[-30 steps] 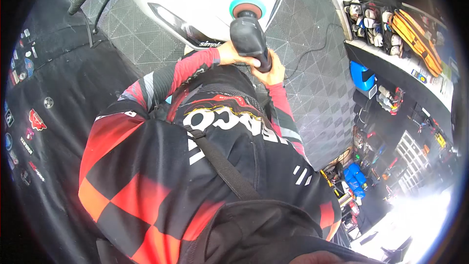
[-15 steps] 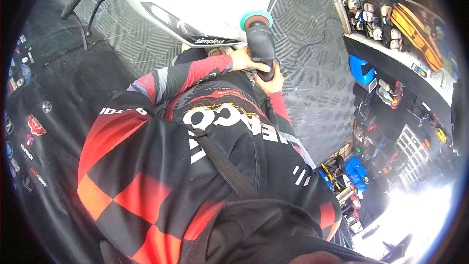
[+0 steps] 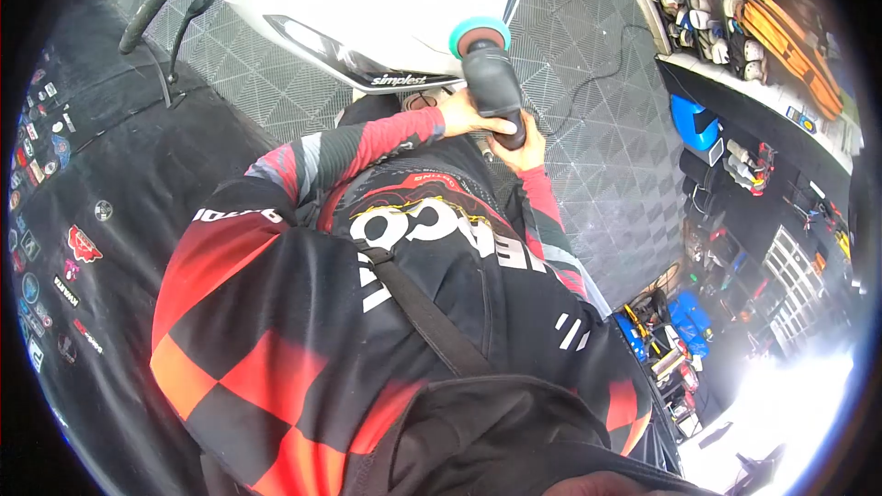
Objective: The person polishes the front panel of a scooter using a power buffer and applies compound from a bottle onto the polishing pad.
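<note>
A black power polisher [image 3: 493,87] with a round teal foam pad [image 3: 479,35] on a reddish-brown backing is held between my two hands, in front of my body. My left hand [image 3: 466,116] wraps the left side of its body near the handle. The lower end of the handle sits in my right hand [image 3: 524,143], whose fingers curl round it from the right. The pad overlaps the right part of a glossy white motorbike panel [image 3: 386,9]; I cannot tell whether it touches. A "simplest" sticker [image 3: 399,81] is on the panel's near edge.
A handlebar with lever [image 3: 184,23] stands at upper left, above a black sticker-covered surface [image 3: 119,248]. Grey patterned tiles [image 3: 606,174] cover the floor, with a black cable [image 3: 597,81] across them. At right are a counter [image 3: 735,92], a blue helmet [image 3: 695,122] and tools.
The view has shifted slightly, so the shelves on the right sit further right. Both hands keep hold of the polisher, whose handle end has swung a little to the right.
</note>
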### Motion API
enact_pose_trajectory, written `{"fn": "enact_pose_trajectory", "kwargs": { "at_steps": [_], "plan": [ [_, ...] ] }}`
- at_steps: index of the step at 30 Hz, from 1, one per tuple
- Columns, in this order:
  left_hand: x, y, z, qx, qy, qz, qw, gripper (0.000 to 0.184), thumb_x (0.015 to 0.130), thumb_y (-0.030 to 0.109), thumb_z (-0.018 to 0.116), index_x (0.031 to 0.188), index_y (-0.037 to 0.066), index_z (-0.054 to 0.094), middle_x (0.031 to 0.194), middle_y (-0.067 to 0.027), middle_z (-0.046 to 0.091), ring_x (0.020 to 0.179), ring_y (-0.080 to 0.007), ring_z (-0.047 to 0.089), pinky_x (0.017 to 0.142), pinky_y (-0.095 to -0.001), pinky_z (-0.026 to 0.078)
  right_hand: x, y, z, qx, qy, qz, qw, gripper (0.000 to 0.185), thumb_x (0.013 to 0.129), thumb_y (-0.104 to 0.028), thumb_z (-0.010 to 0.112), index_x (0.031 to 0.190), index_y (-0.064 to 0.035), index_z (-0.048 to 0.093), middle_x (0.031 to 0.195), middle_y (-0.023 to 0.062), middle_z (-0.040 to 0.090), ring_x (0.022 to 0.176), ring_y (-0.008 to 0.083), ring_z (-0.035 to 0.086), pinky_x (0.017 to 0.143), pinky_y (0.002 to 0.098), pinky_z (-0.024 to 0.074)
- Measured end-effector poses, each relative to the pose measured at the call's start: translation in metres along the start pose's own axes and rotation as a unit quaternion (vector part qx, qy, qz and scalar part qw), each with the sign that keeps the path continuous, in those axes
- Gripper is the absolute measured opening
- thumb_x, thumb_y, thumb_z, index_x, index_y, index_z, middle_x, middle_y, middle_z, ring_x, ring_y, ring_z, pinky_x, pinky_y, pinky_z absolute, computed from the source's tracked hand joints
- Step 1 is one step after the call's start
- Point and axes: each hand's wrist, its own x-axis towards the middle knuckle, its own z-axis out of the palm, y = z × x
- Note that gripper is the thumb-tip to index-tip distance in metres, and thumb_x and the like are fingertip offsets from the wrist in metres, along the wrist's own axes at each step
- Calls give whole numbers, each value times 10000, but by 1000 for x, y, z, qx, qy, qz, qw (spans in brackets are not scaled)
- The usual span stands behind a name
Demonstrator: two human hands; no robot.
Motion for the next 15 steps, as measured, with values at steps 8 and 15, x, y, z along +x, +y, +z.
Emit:
{"fn": "enact_pose_trajectory", "kwargs": {
  "at_steps": [8,15],
  "plan": [
    [5,13,-12,13,29,-30,999,681,727,343,895,1254,25,604,1220,-112,670,1162,-209,616,1034,-365,482,3,-19,19,50,24,38,998,740,648,-372,887,1235,-63,558,1008,194,716,908,354,730,770,445,586],
    [-10,26,-38,-15,16,31,999,606,743,163,892,1254,34,591,1163,-86,672,1078,-207,638,959,-379,525,33,-42,24,28,54,-64,996,749,642,-358,884,1254,-66,566,1071,188,709,957,350,722,797,447,584]
  ]
}}
